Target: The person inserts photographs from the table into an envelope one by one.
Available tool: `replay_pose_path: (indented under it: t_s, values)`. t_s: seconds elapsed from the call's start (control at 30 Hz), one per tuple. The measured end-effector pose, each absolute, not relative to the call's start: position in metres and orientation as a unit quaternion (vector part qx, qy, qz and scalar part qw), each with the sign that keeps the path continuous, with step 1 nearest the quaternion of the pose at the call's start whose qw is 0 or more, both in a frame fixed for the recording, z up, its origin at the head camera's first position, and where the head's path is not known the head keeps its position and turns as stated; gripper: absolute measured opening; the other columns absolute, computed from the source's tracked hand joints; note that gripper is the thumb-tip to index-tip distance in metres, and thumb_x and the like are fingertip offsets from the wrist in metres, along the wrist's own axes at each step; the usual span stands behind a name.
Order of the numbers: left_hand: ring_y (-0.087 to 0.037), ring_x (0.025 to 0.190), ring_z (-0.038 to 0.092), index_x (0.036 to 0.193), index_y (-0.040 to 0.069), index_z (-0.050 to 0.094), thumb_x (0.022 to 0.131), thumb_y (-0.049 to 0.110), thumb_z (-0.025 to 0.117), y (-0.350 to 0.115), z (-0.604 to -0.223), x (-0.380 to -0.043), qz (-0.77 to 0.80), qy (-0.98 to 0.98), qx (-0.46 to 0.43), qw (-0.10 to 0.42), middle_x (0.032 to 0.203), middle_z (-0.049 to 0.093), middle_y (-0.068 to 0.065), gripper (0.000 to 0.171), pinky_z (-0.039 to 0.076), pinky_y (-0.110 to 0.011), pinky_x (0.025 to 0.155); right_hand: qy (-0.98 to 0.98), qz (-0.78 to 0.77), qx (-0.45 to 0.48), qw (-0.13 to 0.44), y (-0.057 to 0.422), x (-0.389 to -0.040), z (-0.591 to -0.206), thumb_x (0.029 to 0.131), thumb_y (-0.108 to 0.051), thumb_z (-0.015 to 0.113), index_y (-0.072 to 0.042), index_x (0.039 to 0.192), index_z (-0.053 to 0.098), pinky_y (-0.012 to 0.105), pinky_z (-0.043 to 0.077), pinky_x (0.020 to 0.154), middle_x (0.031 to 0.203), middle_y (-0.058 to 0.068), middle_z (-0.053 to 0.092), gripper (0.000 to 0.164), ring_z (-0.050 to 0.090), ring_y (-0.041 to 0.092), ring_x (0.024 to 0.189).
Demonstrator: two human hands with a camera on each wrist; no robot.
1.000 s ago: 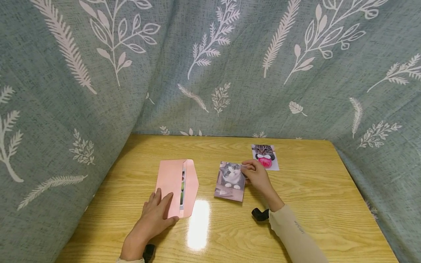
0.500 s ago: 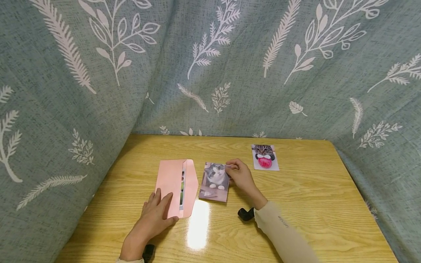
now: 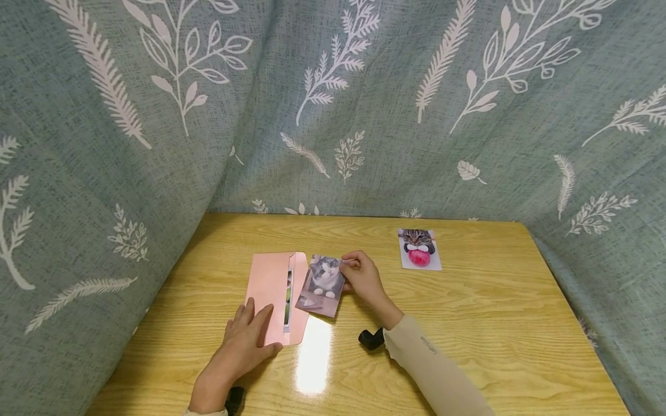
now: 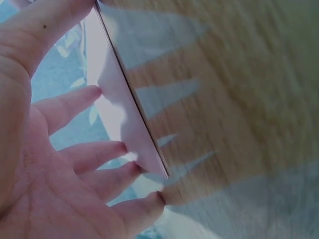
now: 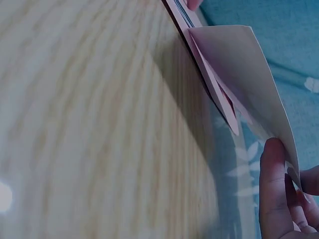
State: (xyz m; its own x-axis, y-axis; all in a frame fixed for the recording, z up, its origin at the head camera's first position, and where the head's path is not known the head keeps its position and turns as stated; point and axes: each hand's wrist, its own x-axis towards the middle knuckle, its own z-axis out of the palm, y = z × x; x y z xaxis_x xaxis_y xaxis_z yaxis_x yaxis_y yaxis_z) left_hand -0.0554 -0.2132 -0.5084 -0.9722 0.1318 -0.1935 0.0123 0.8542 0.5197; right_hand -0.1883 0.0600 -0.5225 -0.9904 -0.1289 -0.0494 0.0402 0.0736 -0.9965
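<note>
A pink envelope [image 3: 267, 283] lies on the table with its flap folded out to the right. Part of a colourful picture card [image 3: 288, 300] shows inside its slot. My left hand [image 3: 241, 341] rests on the envelope's near left part, fingers spread. My right hand [image 3: 366, 283] pinches the right edge of a photo card [image 3: 324, 283] with a grey and white cat on it. That card overlaps the envelope's flap in the head view. In the right wrist view the card's pale back [image 5: 239, 64] tilts up from the envelope, between thumb and fingers [image 5: 274, 189].
Another photo card [image 3: 420, 249], a tabby cat with a pink ball, lies at the back right of the wooden table [image 3: 468, 323]. A patterned green-blue curtain [image 3: 374, 110] hangs around the back and sides. Black camera mounts [image 3: 371, 340] sit at the wrists.
My right hand has carried the grey and white cat photo card leftward, from right of the envelope to over its flap, tilting it slightly. The left hand and envelope have stayed put.
</note>
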Motion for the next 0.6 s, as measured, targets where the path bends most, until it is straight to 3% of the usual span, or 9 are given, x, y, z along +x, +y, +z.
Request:
replay_pose_path:
  t_s: [0.33, 0.6]
  values:
    - [-0.057, 0.143, 0.009, 0.151, 0.004, 0.042, 0.083, 0.034, 0.083, -0.215, -0.509, -0.055, 0.265, 0.958, 0.047, 0.101, 0.156, 0.012, -0.039, 0.085, 0.009, -0.073, 0.110, 0.737, -0.668, -0.040, 0.094, 0.047, -0.184, -0.528, 0.098, -0.005, 0.062, 0.005, 0.121, 0.059, 0.037, 0.060, 0.057, 0.099, 0.015, 0.062, 0.026, 0.067, 0.020, 0.070]
    - [-0.057, 0.143, 0.010, 0.150, 0.004, 0.043, 0.082, 0.036, 0.083, -0.214, -0.508, -0.054, 0.267, 0.957, 0.049, 0.100, 0.155, 0.014, -0.040, 0.085, 0.010, -0.073, 0.109, 0.743, -0.659, -0.049, 0.108, 0.037, -0.184, -0.528, 0.098, -0.003, 0.062, 0.007, 0.121, 0.059, 0.046, 0.060, 0.057, 0.105, 0.020, 0.063, 0.025, 0.067, 0.032, 0.076]
